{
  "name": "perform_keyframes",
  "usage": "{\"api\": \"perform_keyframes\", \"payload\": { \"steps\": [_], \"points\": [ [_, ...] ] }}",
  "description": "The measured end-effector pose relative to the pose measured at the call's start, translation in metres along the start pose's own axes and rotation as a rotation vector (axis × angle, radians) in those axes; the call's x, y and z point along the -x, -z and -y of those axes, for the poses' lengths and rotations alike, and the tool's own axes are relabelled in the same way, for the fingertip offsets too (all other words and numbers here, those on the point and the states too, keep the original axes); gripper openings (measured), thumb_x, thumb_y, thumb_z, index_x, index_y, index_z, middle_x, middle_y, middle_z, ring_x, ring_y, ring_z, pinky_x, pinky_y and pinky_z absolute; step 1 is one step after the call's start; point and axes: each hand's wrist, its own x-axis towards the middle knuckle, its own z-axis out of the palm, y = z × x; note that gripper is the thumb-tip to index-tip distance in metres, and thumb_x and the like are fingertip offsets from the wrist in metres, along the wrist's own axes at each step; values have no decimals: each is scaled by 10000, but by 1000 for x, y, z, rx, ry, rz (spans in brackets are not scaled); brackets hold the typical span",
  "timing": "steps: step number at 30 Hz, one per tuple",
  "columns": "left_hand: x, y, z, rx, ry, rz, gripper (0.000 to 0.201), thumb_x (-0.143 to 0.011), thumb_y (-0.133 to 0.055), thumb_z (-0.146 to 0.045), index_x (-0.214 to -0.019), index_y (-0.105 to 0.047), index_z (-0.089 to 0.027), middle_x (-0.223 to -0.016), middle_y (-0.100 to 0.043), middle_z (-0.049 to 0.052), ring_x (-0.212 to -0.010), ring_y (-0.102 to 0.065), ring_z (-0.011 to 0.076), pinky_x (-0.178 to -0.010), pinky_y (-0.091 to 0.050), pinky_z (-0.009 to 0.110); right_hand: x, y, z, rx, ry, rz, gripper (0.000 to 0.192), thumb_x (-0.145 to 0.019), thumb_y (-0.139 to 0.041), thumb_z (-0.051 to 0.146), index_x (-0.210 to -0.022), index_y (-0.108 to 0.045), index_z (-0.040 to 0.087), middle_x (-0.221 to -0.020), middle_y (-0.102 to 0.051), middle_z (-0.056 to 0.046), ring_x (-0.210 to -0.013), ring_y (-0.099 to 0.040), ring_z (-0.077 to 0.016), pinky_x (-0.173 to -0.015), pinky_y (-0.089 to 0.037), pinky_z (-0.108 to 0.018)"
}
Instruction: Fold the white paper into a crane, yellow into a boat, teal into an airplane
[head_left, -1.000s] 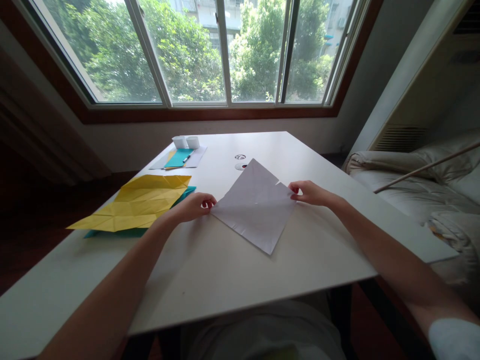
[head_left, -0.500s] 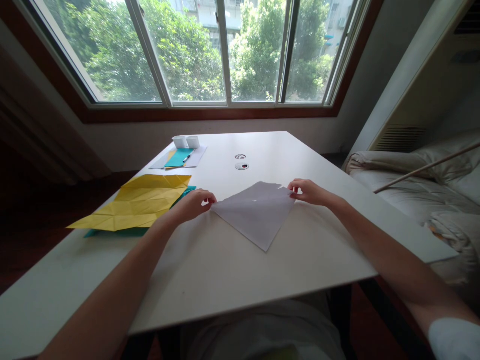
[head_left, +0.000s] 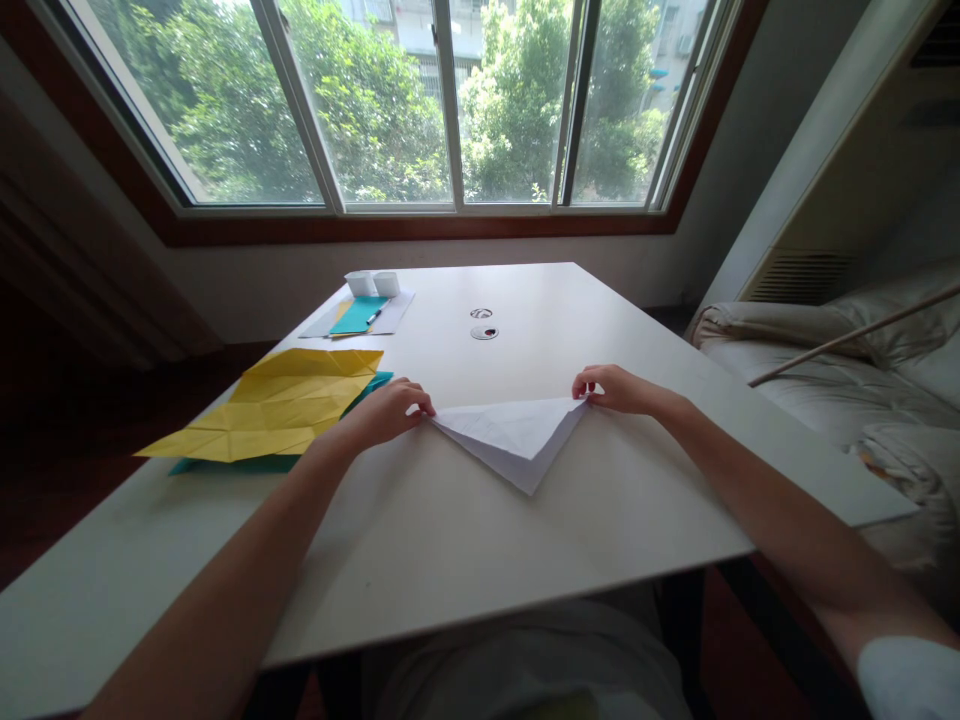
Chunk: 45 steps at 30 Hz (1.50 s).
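Note:
A white sheet of paper (head_left: 517, 428) is folded over into a triangle on the table, its point toward me. The upper layer lifts slightly off the lower one, so both edges show near the tip. My left hand (head_left: 399, 410) pinches the paper's left corner between thumb and fingers. At the right corner, my right hand (head_left: 611, 388) holds the paper in a similar pinch. Close to my left forearm lies a creased yellow sheet (head_left: 289, 400), resting over a teal sheet (head_left: 236, 466) that shows only along its edges.
The white table (head_left: 480, 570) stands below a window. Toward its back left are two small white cups (head_left: 386, 284), a teal paper (head_left: 356, 316) on other sheets, and a dark pen (head_left: 375, 315). Two round inserts (head_left: 484, 332) sit mid-table. A pale sofa (head_left: 787, 390) is at the right.
The far part of the white paper has come down toward me over the near part, making a straight far edge. Both hands have shifted only slightly, the right one a little lower.

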Motion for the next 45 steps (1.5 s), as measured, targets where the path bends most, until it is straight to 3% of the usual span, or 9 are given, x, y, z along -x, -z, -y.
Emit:
{"api": "perform_keyframes", "payload": {
  "steps": [4, 8, 14, 18, 23, 27, 35, 41, 45],
  "points": [
    [1, 5, -11, -74, 21, -3, 208, -771, -471, -237, -777, -677, -211, -783, -652, 35, -809, -565, 186, -749, -430, 283, 0, 0, 1, -16, 2, 45, 280, -681, -470, 41, -859, -637, 178, -856, -629, -38, -765, -581, -141, -703, -455, -242],
    [-3, 7, -39, -215, 113, -43, 270, -836, -412, -291, -789, -658, -190, -815, -648, 65, -838, -564, 219, -743, -432, 325, 1, 1, 6, 34, -33, 71, 305, -710, -449, 45, -889, -649, 190, -876, -638, -42, -762, -586, -141, -694, -450, -235],
    [-10, -6, -90, -88, 14, -3, 336, -896, -356, -347, -1160, -521, -219, -1196, -559, 80, -1077, -516, 224, -876, -422, 349, -3, 0, 30, 222, -53, 32, 221, -812, -466, 181, -910, -664, 190, -900, -654, -67, -816, -592, -179, -735, -436, -278],
    [-9, -17, -109, -54, 29, 86, 411, -899, -350, -372, -1267, -430, -209, -1334, -453, 95, -1200, -436, 232, -985, -357, 372, -8, -11, 58, 290, 31, -24, 268, -865, -433, 249, -1014, -640, 168, -1025, -642, -100, -933, -573, -213, -822, -428, -334],
    [-7, -22, -114, -77, 68, 118, 454, -916, -297, -359, -1317, -382, -164, -1387, -386, 129, -1272, -357, 245, -1026, -309, 403, -9, -37, 82, 256, 117, 40, 450, -898, -376, 363, -1284, -460, 147, -1299, -495, -122, -1163, -467, -245, -968, -367, -392],
    [-6, -24, -114, -100, 86, 123, 469, -914, -295, -365, -1326, -366, -152, -1401, -365, 133, -1287, -331, 250, -1031, -300, 406, -8, -50, 82, 226, 94, 87, 495, -928, -266, 385, -1344, -379, 141, -1386, -396, -122, -1263, -368, -239, -1037, -294, -411],
    [-8, -29, -121, -143, 138, 54, 525, -896, -238, -511, -1262, -411, -177, -1394, -381, 112, -1235, -375, 291, -936, -368, 466, -9, -48, 88, 262, 63, 94, 485, -908, -296, 328, -1336, -391, 120, -1374, -412, -115, -1261, -341, -252, -1057, -253, -409],
    [-13, -29, -114, -110, 41, 99, 580, -877, -258, -548, -1301, -354, -164, -1410, -360, 103, -1259, -336, 273, -971, -319, 451, -9, -47, 97, 268, -13, 132, 512, -869, -325, 257, -1373, -334, 166, -1435, -327, -67, -1263, -314, -284, -1024, -264, -462],
    [-13, -29, -113, -106, 50, 109, 587, -873, -255, -560, -1302, -351, -171, -1409, -361, 107, -1261, -340, 268, -969, -322, 435, -10, -46, 93, 257, 6, 154, 512, -883, -309, 294, -1376, -331, 154, -1434, -326, -81, -1258, -340, -269, -1022, -276, -442]
  ]
}}
